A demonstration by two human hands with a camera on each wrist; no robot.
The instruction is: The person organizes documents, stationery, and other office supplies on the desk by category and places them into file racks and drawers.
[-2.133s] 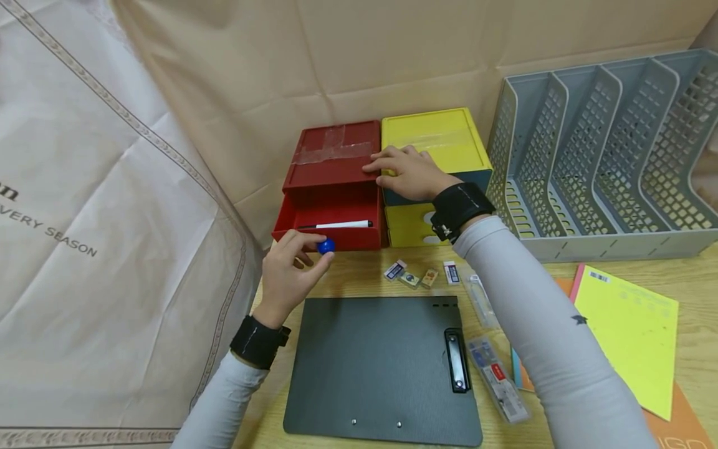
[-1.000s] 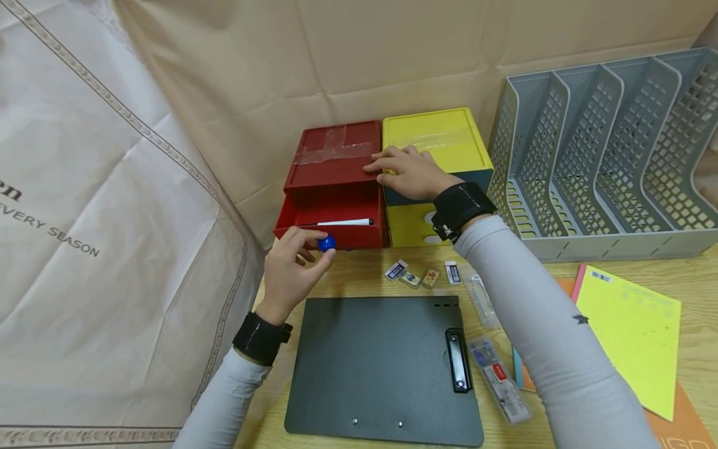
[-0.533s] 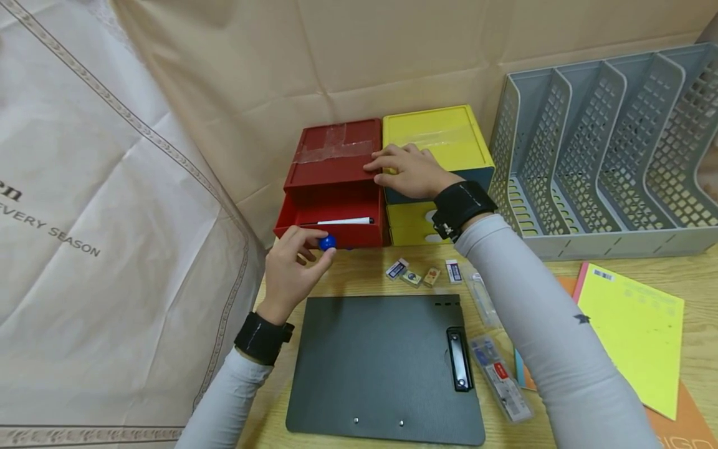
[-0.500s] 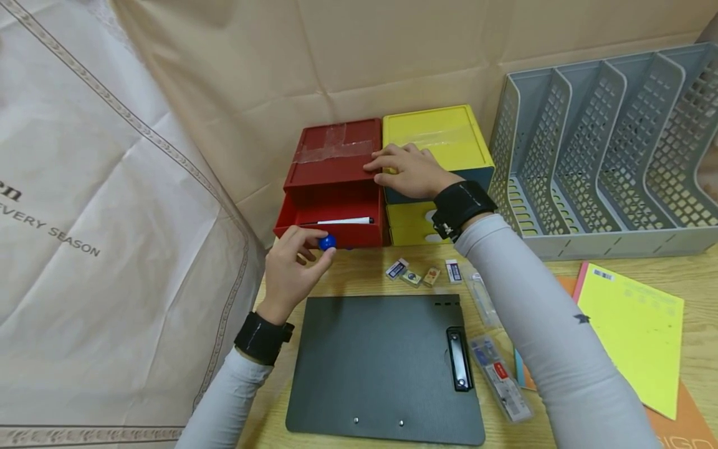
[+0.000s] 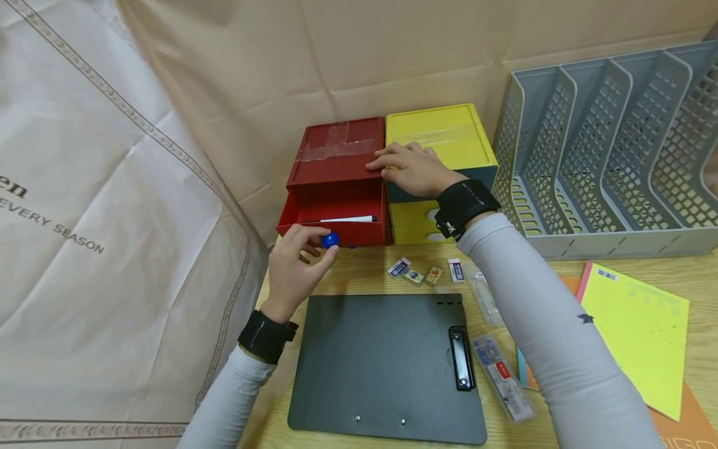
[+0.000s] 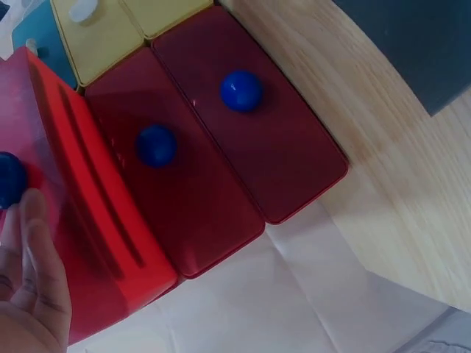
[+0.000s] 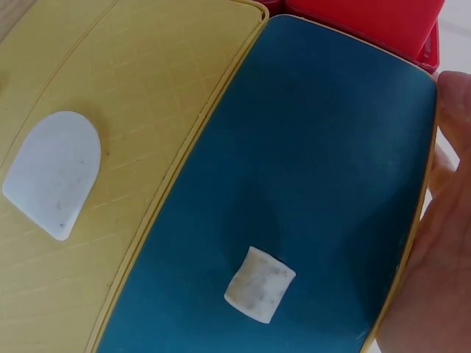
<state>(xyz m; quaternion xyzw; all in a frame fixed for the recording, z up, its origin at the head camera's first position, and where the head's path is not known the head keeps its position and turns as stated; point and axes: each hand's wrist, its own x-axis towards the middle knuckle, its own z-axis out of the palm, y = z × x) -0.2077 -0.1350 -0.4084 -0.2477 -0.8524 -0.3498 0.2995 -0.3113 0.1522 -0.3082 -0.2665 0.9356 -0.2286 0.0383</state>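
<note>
In the head view my left hand (image 5: pixel 294 265) pinches the round blue knob (image 5: pixel 330 240) of a red drawer (image 5: pixel 359 234) with thumb and fingers. That drawer, the top one of a red drawer unit (image 5: pixel 336 149), stands pulled out, and a white marker (image 5: pixel 349 219) lies in it. Below it, the left wrist view shows two more red drawer fronts, each with a blue knob (image 6: pixel 241 90). My right hand (image 5: pixel 412 168) rests over the tops of the red unit and the yellow drawer unit (image 5: pixel 434 131) beside it, fingers extended. Its blue drawer front (image 7: pixel 294 162) is pushed in.
A dark clipboard (image 5: pixel 387 368) lies at the front of the table. Several small erasers (image 5: pixel 399 267) lie between it and the drawers. A clear plastic case (image 5: pixel 503 377) is right of the clipboard. A yellow notebook (image 5: pixel 636 337) and a grey file rack (image 5: pixel 594 149) are farther right.
The head view has shifted slightly. Both hands and the pulled-out drawer stay in the same places.
</note>
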